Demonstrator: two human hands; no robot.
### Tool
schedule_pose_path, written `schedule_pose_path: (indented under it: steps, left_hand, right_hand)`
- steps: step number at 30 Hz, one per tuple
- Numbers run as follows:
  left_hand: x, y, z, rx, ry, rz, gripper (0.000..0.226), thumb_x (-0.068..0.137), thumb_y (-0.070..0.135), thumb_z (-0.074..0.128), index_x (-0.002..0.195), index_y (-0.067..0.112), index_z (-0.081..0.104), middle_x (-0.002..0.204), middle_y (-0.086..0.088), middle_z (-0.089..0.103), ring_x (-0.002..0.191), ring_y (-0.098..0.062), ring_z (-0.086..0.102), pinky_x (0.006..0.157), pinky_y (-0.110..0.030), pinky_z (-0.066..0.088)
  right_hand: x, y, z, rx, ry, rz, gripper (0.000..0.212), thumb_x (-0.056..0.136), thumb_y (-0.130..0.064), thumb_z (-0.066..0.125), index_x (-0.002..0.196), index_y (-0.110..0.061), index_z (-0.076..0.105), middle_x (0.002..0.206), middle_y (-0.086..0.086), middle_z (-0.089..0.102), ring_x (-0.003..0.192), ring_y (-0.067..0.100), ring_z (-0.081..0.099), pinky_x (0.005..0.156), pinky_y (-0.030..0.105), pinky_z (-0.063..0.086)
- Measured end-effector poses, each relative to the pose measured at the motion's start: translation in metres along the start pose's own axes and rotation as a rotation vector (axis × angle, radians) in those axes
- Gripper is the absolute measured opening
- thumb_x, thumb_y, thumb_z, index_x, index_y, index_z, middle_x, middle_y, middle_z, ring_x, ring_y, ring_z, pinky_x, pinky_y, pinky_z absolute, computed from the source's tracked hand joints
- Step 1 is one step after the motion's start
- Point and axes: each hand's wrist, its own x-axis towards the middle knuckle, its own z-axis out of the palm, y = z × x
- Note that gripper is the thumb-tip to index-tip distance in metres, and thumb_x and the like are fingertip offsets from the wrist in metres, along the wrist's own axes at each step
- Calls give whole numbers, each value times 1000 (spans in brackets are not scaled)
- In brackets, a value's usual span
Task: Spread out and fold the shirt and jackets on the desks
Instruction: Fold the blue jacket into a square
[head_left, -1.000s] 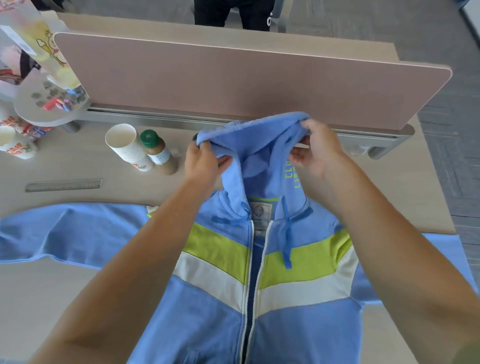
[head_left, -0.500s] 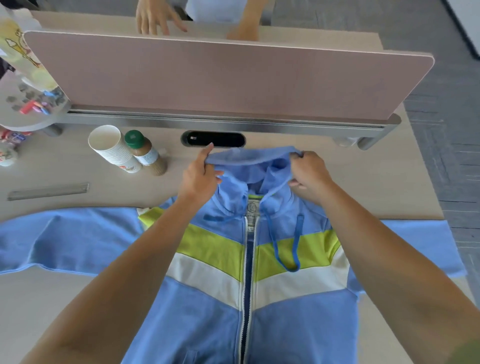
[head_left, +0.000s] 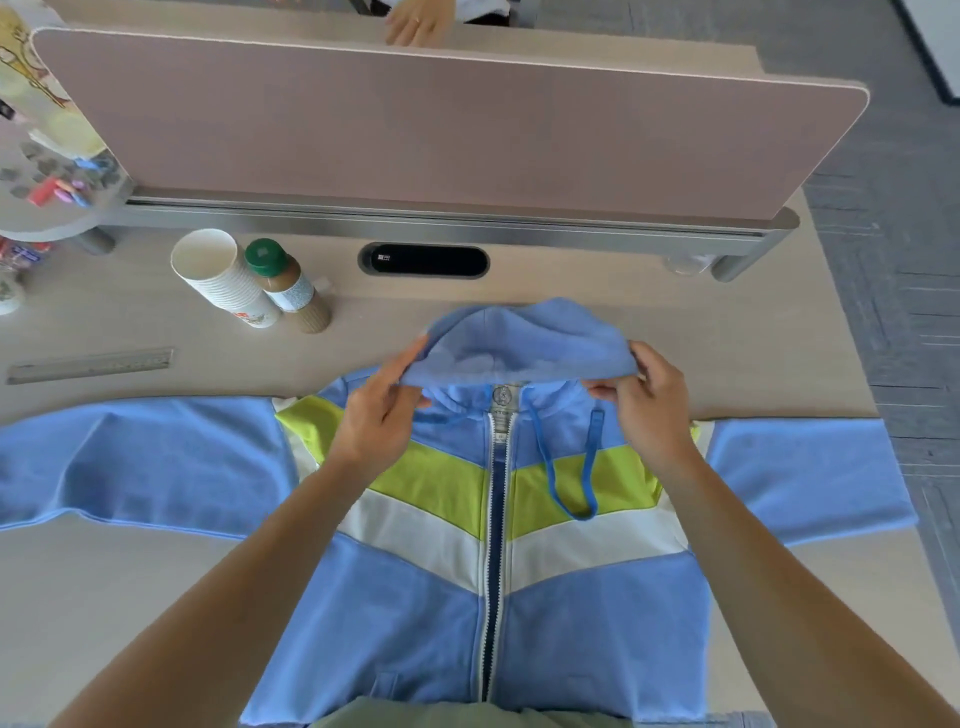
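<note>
Two hands work at the hood (head_left: 524, 340) of a blue zip jacket (head_left: 415, 613) in the head view, the only view there is. The jacket lies front up and zipped along the near edge of the desk (head_left: 727, 332), its body at the middle and both sleeves stretched toward the left and right edges; the right cuff hangs past the desk's right edge. The left hand (head_left: 379, 415) pinches the hood's left rim between thumb and fingers, and the right hand (head_left: 649, 405) pinches the right rim the same way, so both are clamped on cloth and hold the hood slightly raised over the collar. A paper cup stack (head_left: 223, 275) and a green-capped bottle (head_left: 285, 283) stand toward the far left, clear of the cloth, with a ruler (head_left: 88, 364) nearer the left edge. The fabric looks soft, light and limp, likely to sag wherever unsupported; hems, shoulder seams and the hood rim seem the best holds, while the loose drawcord (head_left: 569, 478) may snag.
</note>
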Motion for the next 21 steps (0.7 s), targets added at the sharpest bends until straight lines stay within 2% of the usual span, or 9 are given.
schedule_pose_path:
  steps: [2,4,6,8,10,13,15,18,21]
  left_hand:
    - [-33,-16,-5,-49,-35,7,51,95,22,49,132,56,52,112,21,67,93,-22,69,85,-41,58]
    - [-68,-37,-11,-34,-93,8,39,86,28,51,116,50,64,113,17,64,98,-13,63,86,-30,50]
    - [-92,-61,-20,22,-125,-114,21,74,33,47,82,38,66,107,9,60,103,-4,57,87,-32,42]
    - [-93,-75,-25,89,-108,-245,24,67,40,42,68,22,58,100,1,58,100,1,54,88,-35,38]
    - [-71,-71,-17,154,-104,-317,37,70,45,43,71,9,54,85,-2,55,84,-9,53,80,-36,39]
    - [-15,-50,6,265,-81,-407,27,91,35,50,88,10,60,82,-1,60,79,-20,55,74,-34,43]
    - [22,-44,21,296,-52,-463,25,96,38,55,102,14,61,89,0,65,85,-23,62,79,-32,49]
    - [53,-45,38,427,-176,-483,34,91,51,60,86,17,57,77,0,60,72,-20,60,60,-30,44]
    - [61,-47,44,573,-260,-501,23,95,44,56,95,22,62,91,-2,61,83,-22,58,65,-30,42]
  right_hand:
    - [-32,20,-7,-90,-56,-59,23,87,-7,49,91,-23,65,81,-1,69,73,6,64,69,30,55]
    - [-60,52,-19,-293,-188,-27,18,80,-10,51,90,-21,61,88,4,62,78,3,58,69,23,48]
    - [-79,82,-32,-483,-396,105,22,83,-6,59,92,-26,60,102,1,56,96,8,61,77,16,44]
    - [-85,97,-39,-617,-429,206,20,85,-6,64,90,-25,62,106,1,58,102,20,62,82,23,43]
    - [-76,93,-33,-648,-253,218,8,91,-15,62,86,-10,66,94,7,65,92,27,63,74,32,44]
    - [-44,70,-15,-563,-117,220,31,96,-30,58,83,-3,63,77,10,64,80,31,60,67,39,42]
    - [-21,54,1,-518,-192,216,38,97,-40,57,78,-8,62,68,4,60,74,25,60,67,38,42]
    - [8,44,32,-575,-292,255,45,92,-56,57,72,-16,53,60,-6,50,64,16,53,58,32,38]
    - [26,57,51,-741,-352,350,32,93,-45,54,83,-15,50,69,-1,49,75,23,54,52,29,31]
